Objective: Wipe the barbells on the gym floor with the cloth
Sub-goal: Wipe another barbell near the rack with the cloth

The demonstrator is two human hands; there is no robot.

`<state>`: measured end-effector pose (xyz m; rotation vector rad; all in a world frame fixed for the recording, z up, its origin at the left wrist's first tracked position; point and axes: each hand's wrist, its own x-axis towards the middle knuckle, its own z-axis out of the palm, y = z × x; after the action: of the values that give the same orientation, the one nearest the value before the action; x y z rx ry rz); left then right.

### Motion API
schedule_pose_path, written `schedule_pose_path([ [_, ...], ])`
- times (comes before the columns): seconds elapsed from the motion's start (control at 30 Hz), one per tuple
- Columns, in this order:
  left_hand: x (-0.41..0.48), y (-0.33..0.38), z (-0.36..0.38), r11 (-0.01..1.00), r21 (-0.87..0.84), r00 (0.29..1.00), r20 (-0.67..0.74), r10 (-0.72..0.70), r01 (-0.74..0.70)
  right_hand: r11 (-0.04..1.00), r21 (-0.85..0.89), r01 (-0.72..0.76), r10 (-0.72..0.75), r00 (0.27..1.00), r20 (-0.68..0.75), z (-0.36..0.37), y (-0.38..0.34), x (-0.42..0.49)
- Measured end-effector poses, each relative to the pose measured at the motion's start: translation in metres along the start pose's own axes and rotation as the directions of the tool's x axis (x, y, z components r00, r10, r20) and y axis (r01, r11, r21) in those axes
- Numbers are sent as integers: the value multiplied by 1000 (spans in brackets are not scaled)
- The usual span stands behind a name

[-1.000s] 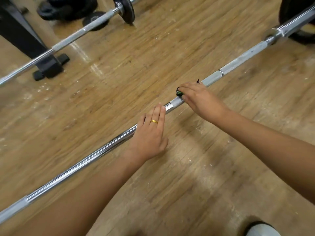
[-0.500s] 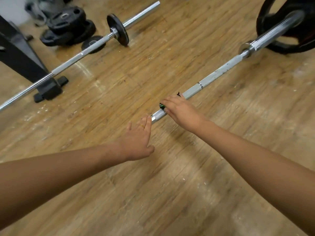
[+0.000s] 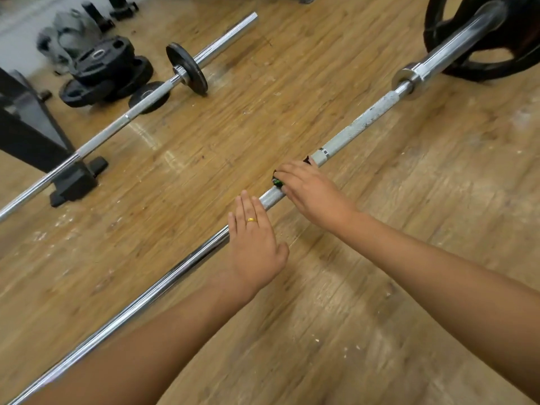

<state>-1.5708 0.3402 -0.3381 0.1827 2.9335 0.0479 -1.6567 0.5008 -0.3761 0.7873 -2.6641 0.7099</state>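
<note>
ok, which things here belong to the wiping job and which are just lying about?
Job: near barbell, far barbell, cloth under the right hand, left hand flat on the near barbell.
Lying about: stacked plates, black rack foot, grey bundle.

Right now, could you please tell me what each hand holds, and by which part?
The right hand grips a dark cloth around the near barbell, on its knurled shaft. The left hand holds nothing, resting flat on the shaft.
</note>
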Motion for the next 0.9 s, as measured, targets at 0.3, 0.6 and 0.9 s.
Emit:
schedule_pose_path([
  [0.3,6,-2,13,997,77,989,-150,-12,24,996,-2,-86,86,994,-72,-3,9,8],
  [0.6,9,-1,22,990,141,972,-236,7,27,992,-32,-121,120,993,-22,-13,19,22],
  [0.9,10,-10,23,982,190,965,-255,66,-17,994,-49,-99,101,994,39,-21,30,27],
])
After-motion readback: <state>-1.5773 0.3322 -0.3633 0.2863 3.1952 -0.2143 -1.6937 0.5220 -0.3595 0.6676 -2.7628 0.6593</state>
